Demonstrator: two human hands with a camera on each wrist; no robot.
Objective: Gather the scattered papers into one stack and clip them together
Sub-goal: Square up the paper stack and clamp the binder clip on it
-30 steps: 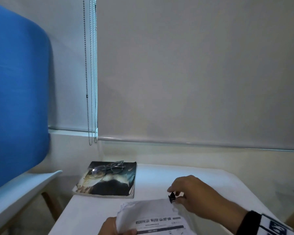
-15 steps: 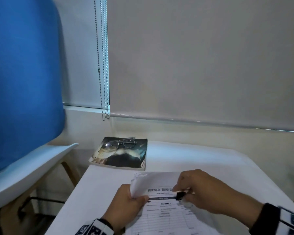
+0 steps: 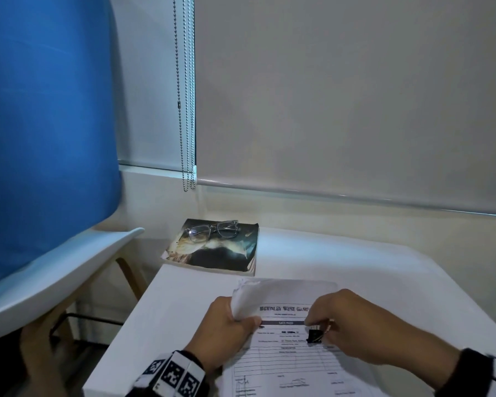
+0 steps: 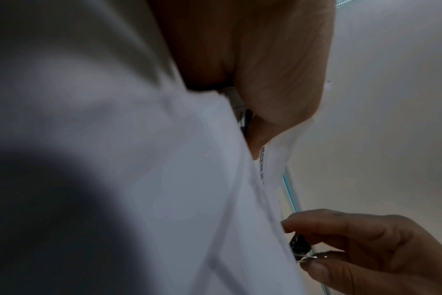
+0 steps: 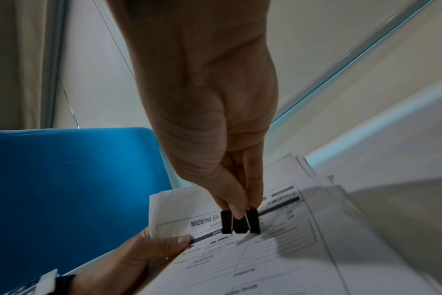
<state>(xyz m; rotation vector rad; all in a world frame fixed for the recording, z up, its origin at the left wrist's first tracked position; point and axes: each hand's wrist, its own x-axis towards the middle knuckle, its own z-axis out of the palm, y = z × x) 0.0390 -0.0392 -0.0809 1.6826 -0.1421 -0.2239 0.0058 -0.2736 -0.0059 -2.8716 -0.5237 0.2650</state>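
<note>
Down near the front of the white bench (image 3: pixel 312 253), the person's two hands work on a stack of papers (image 3: pixel 295 359) that lies on the surface, its printed form facing up. The left hand (image 3: pixel 226 330) grips the stack's upper left corner, thumb on top over the dark header bar and fingers curled underneath, so that the top edge lifts and crumples a little above the fist. The right hand (image 3: pixel 364 330) pinches a small black binder clip (image 3: pixel 314 336) between thumb and fingertips, over the upper middle of the top sheet, just below the printed heading. In the right wrist view the binder clip (image 5: pixel 240 221) hangs from the fingertips with its black body pointing down at the page and throws a shadow on the form; whether it touches the paper cannot be told. The left wrist view is mostly filled by blurred sheets, with the clip (image 4: pixel 299 244) seen close to their edge. At the far left corner of the bench lies a book (image 3: pixel 212 249) with a dark cover, and a pair of glasses (image 3: pixel 212 232) rests on top of it. A blue and white chair (image 3: pixel 46 167) stands just beside the bench on the left, and a beaded blind cord (image 3: pixel 184 110) hangs against the wall behind.
</note>
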